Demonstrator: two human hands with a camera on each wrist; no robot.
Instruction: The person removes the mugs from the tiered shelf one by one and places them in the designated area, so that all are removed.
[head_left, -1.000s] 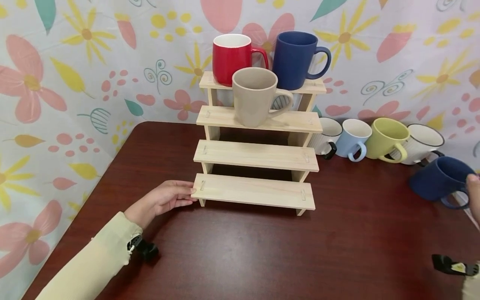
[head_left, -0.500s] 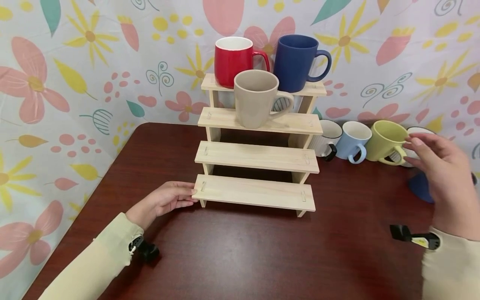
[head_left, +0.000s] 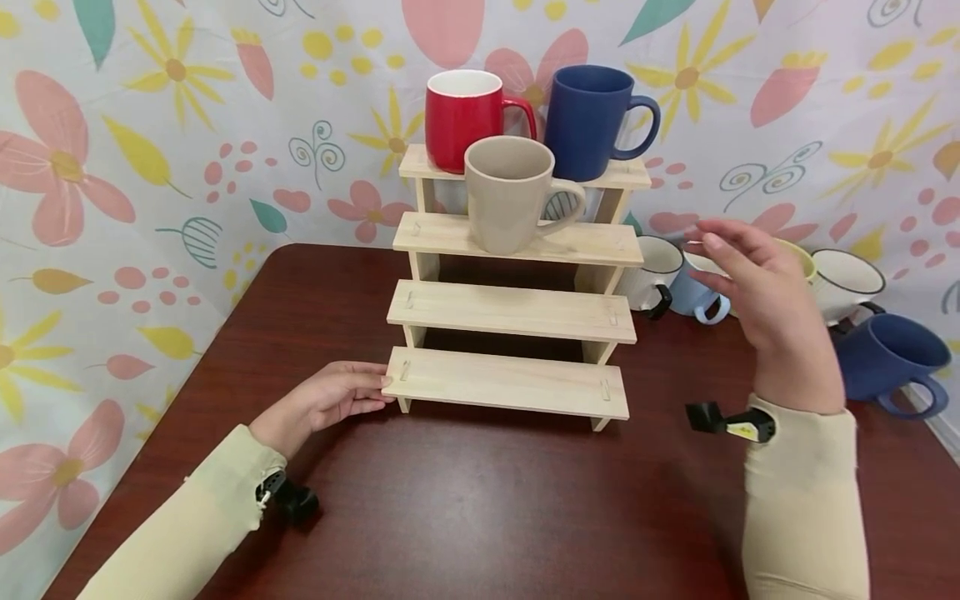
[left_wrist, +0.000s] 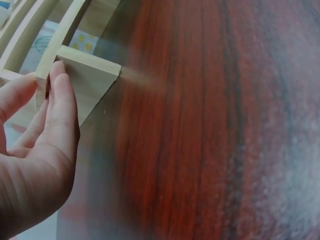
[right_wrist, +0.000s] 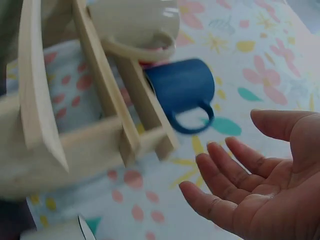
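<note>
My left hand (head_left: 341, 396) pinches the left end of the lowest board of a four-step wooden display stand (head_left: 502, 379), thumb on top and fingers beneath, as the left wrist view also shows. A red mug (head_left: 456, 125) and a dark blue mug (head_left: 585, 125) stand upright on the top board. One step below is a beige mug (head_left: 501, 208). To the right of the stand my right hand (head_left: 776, 304) hovers with fingers spread and nothing in them. It partly hides a light blue mug (head_left: 686, 296) and a yellow-green mug (head_left: 801, 257).
By the wall, right of the stand, are a white mug with a black handle (head_left: 645, 279) and a wider white mug (head_left: 843, 287). Another dark blue mug (head_left: 881, 362) leans at the right table edge. Flowered cloth (head_left: 225, 125) hangs behind the brown table (head_left: 450, 517).
My right hand has come in from the right edge, away from the tilted blue mug, and moved left towards the stand. The left hand stays at the lowest board.
</note>
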